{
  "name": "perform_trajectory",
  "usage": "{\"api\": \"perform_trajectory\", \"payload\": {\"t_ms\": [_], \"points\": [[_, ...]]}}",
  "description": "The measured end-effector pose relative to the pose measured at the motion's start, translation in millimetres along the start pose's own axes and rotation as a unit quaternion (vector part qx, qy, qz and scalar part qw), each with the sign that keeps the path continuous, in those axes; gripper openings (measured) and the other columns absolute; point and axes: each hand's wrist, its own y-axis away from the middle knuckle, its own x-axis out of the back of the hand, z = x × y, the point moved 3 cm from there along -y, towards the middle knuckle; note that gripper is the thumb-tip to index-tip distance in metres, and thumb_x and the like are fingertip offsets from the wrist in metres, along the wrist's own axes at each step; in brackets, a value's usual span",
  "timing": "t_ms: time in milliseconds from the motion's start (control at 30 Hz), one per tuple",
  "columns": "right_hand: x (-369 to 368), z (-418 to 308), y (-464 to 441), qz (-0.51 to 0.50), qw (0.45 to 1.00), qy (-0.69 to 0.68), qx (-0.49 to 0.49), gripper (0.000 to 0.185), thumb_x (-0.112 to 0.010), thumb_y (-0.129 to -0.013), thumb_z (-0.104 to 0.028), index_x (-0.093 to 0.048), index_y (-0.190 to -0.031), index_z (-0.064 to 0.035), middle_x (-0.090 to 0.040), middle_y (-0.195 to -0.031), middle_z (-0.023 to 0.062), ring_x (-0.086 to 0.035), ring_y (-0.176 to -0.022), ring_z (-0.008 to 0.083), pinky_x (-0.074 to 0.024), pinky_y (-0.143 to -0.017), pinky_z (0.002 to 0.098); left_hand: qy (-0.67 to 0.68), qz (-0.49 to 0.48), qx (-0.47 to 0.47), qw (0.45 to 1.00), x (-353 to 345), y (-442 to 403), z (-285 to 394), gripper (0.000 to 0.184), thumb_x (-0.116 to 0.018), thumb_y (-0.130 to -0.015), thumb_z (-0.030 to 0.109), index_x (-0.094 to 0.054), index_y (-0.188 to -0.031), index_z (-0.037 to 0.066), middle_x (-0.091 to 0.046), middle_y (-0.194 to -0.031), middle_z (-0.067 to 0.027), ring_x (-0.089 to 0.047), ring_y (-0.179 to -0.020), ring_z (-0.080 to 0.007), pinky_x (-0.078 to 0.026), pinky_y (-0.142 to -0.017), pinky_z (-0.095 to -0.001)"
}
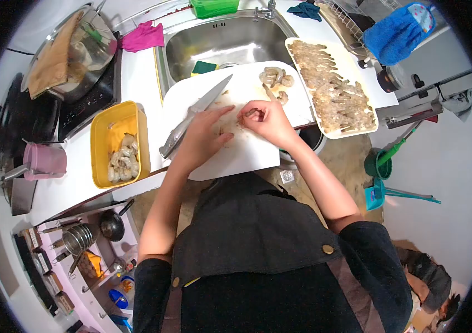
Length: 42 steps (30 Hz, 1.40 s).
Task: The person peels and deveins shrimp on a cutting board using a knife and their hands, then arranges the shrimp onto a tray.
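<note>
My left hand (208, 135) hovers over the white cutting board (241, 158), fingers spread and nothing in them. Just beside it, a large knife (194, 114) lies with its blade pointing toward the sink. My right hand (269, 123) is closed with the fingertips pinched together; whatever is between them is too small to make out. Dark scraps dot the board around those fingertips. Beyond the right hand, several shrimp (276, 77) rest on the board's far right corner. To the left, a yellow container (141, 139) holds several peeled shrimp (123, 161).
A cream tray (333, 133) of shrimp in rows sits right of the board. Behind the board is a steel sink (225, 41) with a sponge (205, 67). A pot (83, 55) and pink cup (45, 161) stand left. A pink cloth (142, 36) lies near the sink.
</note>
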Motion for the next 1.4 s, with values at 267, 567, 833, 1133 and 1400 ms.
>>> {"api": "perform_trajectory", "payload": {"t_ms": [267, 567, 833, 1133, 1400], "points": [[16, 14, 20, 0.025, 0.984, -0.021, -0.172, 0.010, -0.064, -0.086, -0.003, -0.058, -0.092, 0.0006, -0.063, -0.063, 0.0075, -0.065, -0.061, 0.0120, -0.0538, -0.057, 0.0275, 0.022, -0.098, 0.186, 0.978, -18, 5, -16, 0.025, -0.067, -0.083, 0.017, -0.071, -0.102, 0.001, -0.070, -0.080, -0.0165, -0.066, -0.068, -0.0207, -0.052, -0.069, -0.0310], [22, 0, 30, 0.127, 0.942, 0.297, 0.091, 0.026, -0.070, -0.076, -0.009, -0.061, -0.099, -0.0045, -0.061, -0.085, 0.0119, -0.061, -0.079, 0.0284, -0.0502, -0.072, 0.0376, -0.071, -0.045, 0.218, 0.972, -9, 13, -18, 0.021, -0.067, -0.083, 0.015, -0.071, -0.098, 0.001, -0.070, -0.084, -0.0166, -0.068, -0.074, -0.0258, -0.053, -0.072, -0.0341], [6, 2, 27, -0.034, 0.923, 0.323, 0.207, 0.018, -0.066, -0.072, -0.004, -0.061, -0.089, -0.0047, -0.061, -0.083, 0.0098, -0.056, -0.088, 0.0279, -0.0472, -0.083, 0.0378, -0.037, -0.028, 0.095, 0.994, -25, 10, -16, 0.020, -0.067, -0.080, 0.010, -0.070, -0.098, 0.003, -0.066, -0.095, -0.0155, -0.065, -0.078, -0.0271, -0.051, -0.073, -0.0359], [4, 9, 4, -0.030, 0.931, 0.294, 0.215, 0.013, -0.062, -0.068, -0.006, -0.064, -0.080, -0.0079, -0.061, -0.066, 0.0051, -0.057, -0.073, 0.0267, -0.0482, -0.073, 0.0391, -0.062, -0.036, 0.117, 0.991, -19, 8, -25, 0.016, -0.063, -0.078, 0.010, -0.071, -0.090, 0.003, -0.066, -0.084, -0.0163, -0.064, -0.078, -0.0327, -0.051, -0.075, -0.0407], [-7, -5, 6, -0.027, 0.936, 0.279, 0.212, 0.011, -0.068, -0.072, -0.010, -0.068, -0.083, -0.0087, -0.063, -0.082, 0.0080, -0.057, -0.085, 0.0263, -0.0472, -0.080, 0.0377, -0.328, 0.071, 0.117, 0.935, 32, 23, -17, 0.041, -0.063, -0.073, 0.008, -0.061, -0.114, 0.012, -0.059, -0.105, -0.0148, -0.059, -0.092, -0.0395, -0.050, -0.079, -0.0468]]}}
